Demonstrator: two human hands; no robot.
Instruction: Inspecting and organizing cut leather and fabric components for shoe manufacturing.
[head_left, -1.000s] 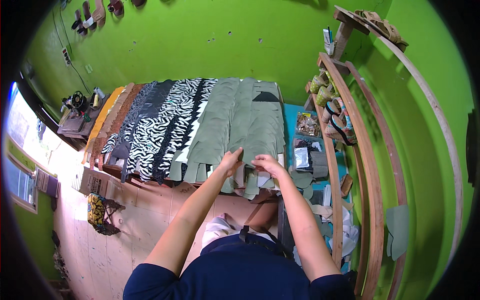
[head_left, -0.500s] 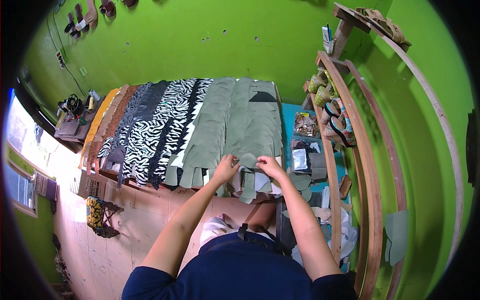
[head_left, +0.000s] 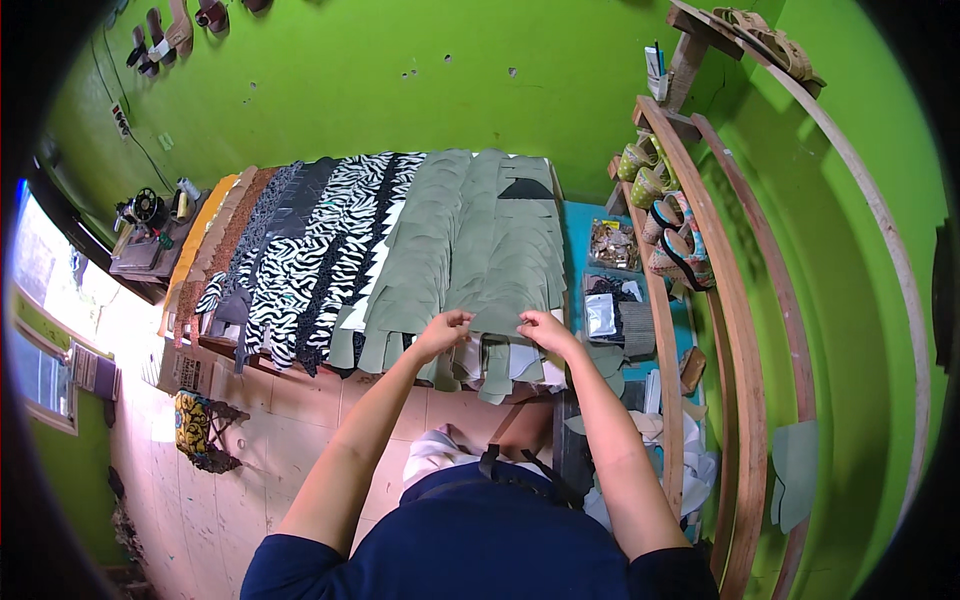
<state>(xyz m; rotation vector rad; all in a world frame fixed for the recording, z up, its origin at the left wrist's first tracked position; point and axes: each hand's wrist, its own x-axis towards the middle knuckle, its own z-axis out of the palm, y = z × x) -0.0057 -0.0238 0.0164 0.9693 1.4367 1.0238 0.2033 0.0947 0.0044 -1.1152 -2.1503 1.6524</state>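
My left hand (head_left: 444,334) and my right hand (head_left: 546,331) are at the near edge of a table covered with overlapping cut pieces. Between them is one grey-green leather-like piece (head_left: 496,320), its two sides pinched in my fingertips. It lies at the near end of a row of similar grey-green pieces (head_left: 515,245). More grey-green rows (head_left: 410,270) run alongside to the left. Below my hands, a few pieces (head_left: 495,372) hang over the table edge, with pale ones among them.
Zebra-print pieces (head_left: 285,290), then brown and orange rows, cover the table's left part. A sewing machine (head_left: 145,210) stands at far left. To the right are tubs of small parts (head_left: 613,245) and a wooden rack (head_left: 735,330) with sandals (head_left: 675,255). A patterned stool (head_left: 192,425) is on the floor.
Both hands have moved slightly apart, and the grey-green piece between them now looks wider and flatter. The rows on the table look the same.
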